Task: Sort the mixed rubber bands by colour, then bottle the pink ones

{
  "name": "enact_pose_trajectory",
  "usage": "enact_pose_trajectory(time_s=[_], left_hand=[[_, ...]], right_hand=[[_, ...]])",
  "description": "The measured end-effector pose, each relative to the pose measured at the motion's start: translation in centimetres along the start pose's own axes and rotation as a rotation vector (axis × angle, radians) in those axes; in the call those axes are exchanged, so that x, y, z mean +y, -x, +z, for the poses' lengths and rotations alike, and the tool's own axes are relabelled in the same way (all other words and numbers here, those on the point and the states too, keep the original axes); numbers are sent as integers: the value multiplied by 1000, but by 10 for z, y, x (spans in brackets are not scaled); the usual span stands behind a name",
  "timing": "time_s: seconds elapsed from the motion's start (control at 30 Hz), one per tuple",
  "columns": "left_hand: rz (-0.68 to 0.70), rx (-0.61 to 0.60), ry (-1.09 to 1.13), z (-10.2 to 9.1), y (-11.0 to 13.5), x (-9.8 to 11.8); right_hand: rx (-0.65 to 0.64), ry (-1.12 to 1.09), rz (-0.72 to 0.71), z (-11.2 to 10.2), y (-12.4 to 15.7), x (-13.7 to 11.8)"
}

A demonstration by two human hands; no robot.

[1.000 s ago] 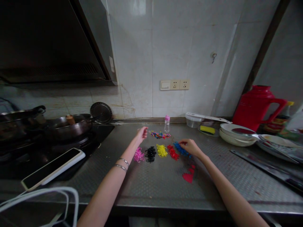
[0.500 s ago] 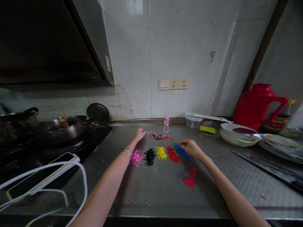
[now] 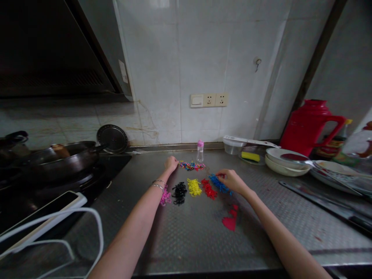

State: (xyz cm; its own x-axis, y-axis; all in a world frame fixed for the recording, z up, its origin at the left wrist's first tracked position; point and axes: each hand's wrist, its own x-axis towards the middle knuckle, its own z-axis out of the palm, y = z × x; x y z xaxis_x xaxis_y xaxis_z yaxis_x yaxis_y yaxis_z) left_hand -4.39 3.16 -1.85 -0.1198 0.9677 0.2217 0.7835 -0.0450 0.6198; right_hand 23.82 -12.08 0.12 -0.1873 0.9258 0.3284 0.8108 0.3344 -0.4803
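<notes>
My left hand (image 3: 171, 164) is closed in a pinch at the left end of a mixed, many-coloured pile of small rubber bands (image 3: 192, 166). What sits between its fingertips is too small to make out. My right hand (image 3: 231, 179) has its fingers pressed together at the upper part of the blue rubber bands (image 3: 220, 183); any band in them is hidden. Left of the blue lie separate heaps of red bands (image 3: 209, 189), yellow bands (image 3: 194, 187), black bands (image 3: 179, 193) and pink bands (image 3: 165, 197), the pink partly behind my left wrist.
Behind the mixed pile stands a small pink-capped bottle (image 3: 200, 151). Red cut-out shapes (image 3: 230, 221) lie near my right forearm. A yellow sponge (image 3: 250, 156), bowls (image 3: 286, 167), a knife (image 3: 319, 205) and a red thermos (image 3: 303, 126) occupy the right. Left are a pan (image 3: 68, 159) and white cable (image 3: 97, 224).
The whole view has shifted slightly, so things appear further left. Both hands stay at the same piles, still pinched. My left forearm now covers more of the pink bands.
</notes>
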Motion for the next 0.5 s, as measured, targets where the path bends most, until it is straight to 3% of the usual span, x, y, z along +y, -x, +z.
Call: enact_pose_trajectory(time_s=[0.3, 0.5], left_hand=[[-3, 40, -2, 3, 4, 7], [-12, 62, 38, -6, 4, 6]], right_hand=[[-5, 2, -14, 1, 0, 1], [-6, -6, -5, 2, 0, 4]])
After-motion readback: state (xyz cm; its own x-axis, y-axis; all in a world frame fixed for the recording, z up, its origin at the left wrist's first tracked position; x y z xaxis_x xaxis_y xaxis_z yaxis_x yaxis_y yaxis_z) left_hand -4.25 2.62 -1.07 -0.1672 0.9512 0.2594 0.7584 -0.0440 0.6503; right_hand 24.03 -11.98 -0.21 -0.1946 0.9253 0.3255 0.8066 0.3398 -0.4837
